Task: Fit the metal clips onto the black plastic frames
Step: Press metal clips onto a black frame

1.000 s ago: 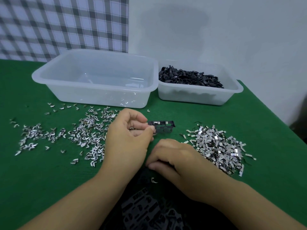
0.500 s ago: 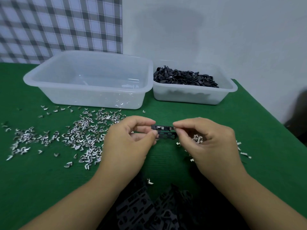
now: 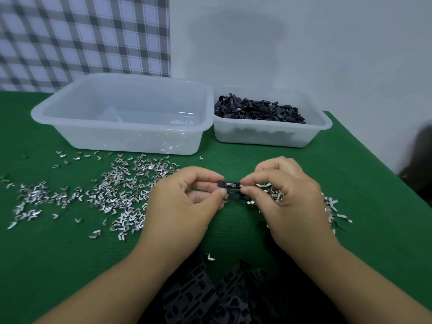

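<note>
Above the ribbed green cloth (image 3: 233,225), near centre, the left hand (image 3: 184,202) and right hand (image 3: 287,197) each pinch one end of a small slotted black plastic frame (image 3: 230,190); a shiny clip (image 3: 230,183) seems seated on its top bar, though it is tiny. Bent metal clips (image 3: 117,195) lie scattered left; a translucent plastic tub (image 3: 117,139) stands far left

One left hand (image 3: 180,206), one right hand (image 3: 287,202), two tubs (image 3: 117,141), one held black frame (image 3: 230,184), metal clips (image 3: 117,195) beyond counting
</note>
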A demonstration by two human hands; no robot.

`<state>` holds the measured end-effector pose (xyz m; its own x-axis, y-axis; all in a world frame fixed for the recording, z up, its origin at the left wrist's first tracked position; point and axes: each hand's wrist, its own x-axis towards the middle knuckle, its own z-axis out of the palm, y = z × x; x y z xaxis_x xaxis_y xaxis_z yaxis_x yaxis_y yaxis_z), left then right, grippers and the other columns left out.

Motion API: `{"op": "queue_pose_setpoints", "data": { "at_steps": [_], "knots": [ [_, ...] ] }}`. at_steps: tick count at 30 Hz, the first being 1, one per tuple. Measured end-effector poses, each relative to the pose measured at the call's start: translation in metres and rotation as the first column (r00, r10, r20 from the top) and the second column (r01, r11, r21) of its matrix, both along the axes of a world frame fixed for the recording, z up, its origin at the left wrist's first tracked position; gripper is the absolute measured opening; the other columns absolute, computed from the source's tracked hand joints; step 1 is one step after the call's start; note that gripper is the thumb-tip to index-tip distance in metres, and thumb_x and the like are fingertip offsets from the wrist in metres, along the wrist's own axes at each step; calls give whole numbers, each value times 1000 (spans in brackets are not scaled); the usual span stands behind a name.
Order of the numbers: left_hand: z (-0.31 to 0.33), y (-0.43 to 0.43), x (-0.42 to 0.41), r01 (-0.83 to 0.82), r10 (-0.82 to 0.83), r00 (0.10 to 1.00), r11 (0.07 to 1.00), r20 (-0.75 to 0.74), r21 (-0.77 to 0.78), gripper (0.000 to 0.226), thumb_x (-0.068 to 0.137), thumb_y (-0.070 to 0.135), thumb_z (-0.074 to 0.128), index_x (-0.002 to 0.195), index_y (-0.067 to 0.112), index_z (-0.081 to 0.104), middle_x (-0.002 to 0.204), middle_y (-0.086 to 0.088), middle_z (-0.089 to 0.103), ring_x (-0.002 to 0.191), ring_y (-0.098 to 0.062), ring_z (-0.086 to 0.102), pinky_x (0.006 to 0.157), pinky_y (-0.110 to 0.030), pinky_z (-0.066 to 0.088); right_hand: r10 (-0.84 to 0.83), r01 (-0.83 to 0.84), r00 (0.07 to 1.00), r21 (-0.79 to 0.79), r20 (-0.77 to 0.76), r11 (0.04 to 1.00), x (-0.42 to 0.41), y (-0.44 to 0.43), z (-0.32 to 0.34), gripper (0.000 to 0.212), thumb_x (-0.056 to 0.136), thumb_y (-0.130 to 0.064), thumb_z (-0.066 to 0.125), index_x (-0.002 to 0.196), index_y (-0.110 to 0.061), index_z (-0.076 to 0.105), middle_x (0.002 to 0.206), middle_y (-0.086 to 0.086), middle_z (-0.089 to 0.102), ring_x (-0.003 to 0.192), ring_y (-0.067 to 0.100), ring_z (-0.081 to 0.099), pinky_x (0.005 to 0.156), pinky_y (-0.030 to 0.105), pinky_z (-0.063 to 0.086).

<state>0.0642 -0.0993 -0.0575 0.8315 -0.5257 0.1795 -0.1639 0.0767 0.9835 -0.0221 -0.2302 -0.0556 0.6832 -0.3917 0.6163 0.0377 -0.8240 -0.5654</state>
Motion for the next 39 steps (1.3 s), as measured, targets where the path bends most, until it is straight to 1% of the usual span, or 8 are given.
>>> {"op": "queue_pose_setpoints", "data": {
  "at_steps": [12, 15, 17, 19, 22, 24, 33, 39],
  "knots": [
    [1, 0, -2, 55, -56, 998, 998, 29, 26, 26, 74, -8, 71, 73, 17, 72, 64, 4, 71, 53, -6, 66, 55, -14, 53, -26, 26, 1000, -97, -3, 995, 1, -1, -1, 10, 68, -6, 78, 73, -13, 74, 75, -6, 57, 76, 16, 51, 69, 18, 39],
    [0, 0, -1, 40, -42, 999, 998, 32, 37, 30, 75, -7, 70, 77, 22, 70, 64, 5, 70, 54, -7, 66, 57, -17, 55, 31, -32, 999, -53, -27, 998, -1, -3, 0, 10, 69, -9, 77, 76, -15, 75, 75, -6, 58, 77, 16, 53, 71, 16, 39],
    [0, -1, -1, 41, -42, 999, 998, 25, 43, 31, 76, -8, 70, 78, 23, 70, 63, 6, 69, 54, -8, 65, 57, -18, 54, 67, -66, 996, 22, -61, 998, -2, -4, 1, 10, 71, -12, 77, 77, -19, 74, 78, -10, 60, 80, 14, 56, 73, 22, 42],
    [0, 0, -1, 54, -55, 998, 997, 31, 48, 30, 76, -9, 68, 77, 21, 71, 63, 7, 67, 55, -7, 64, 55, -15, 53, 84, -76, 991, 82, -100, 994, -3, -7, 3, 14, 71, -13, 77, 80, -22, 73, 83, -17, 60, 84, 7, 56, 77, 24, 43],
    [-1, 0, 0, 71, -74, 996, 996, 52, 48, 30, 76, -11, 67, 73, 18, 71, 63, 10, 65, 56, -4, 62, 55, -10, 48, 122, -101, 977, 121, -177, 987, -3, -9, 5, 26, 72, -13, 77, 94, -26, 72, 92, -22, 61, 93, 2, 57, 84, 15, 42],
    [0, 1, -1, 84, -88, 993, 995, 76, 53, 32, 76, -13, 66, 71, 19, 71, 64, 11, 65, 57, -1, 61, 56, -8, 47, 160, -130, 964, 148, -211, 980, -3, -8, 6, 25, 74, -13, 75, 96, -26, 72, 92, -22, 63, 94, 3, 58, 86, 19, 43],
    [0, 0, -3, 118, -119, 993, 993, 21, 19, 23, 75, 0, 72, 83, 21, 71, 74, 3, 72, 64, -2, 67, 58, -8, 48, 157, -135, 957, 105, -246, 985, -5, -6, 6, 12, 80, -17, 67, 88, -25, 71, 83, -24, 62, 86, 3, 56, 82, 24, 42],
    [1, 2, -3, 68, -76, 989, 996, 128, 64, 20, 72, 5, 76, 77, 24, 74, 70, 4, 73, 60, -8, 69, 56, -11, 50, 190, -172, 948, 92, -254, 981, -6, -2, 11, 14, 79, -24, 61, 87, -24, 72, 80, -17, 65, 82, 4, 57, 79, 27, 45]
  ]
}}
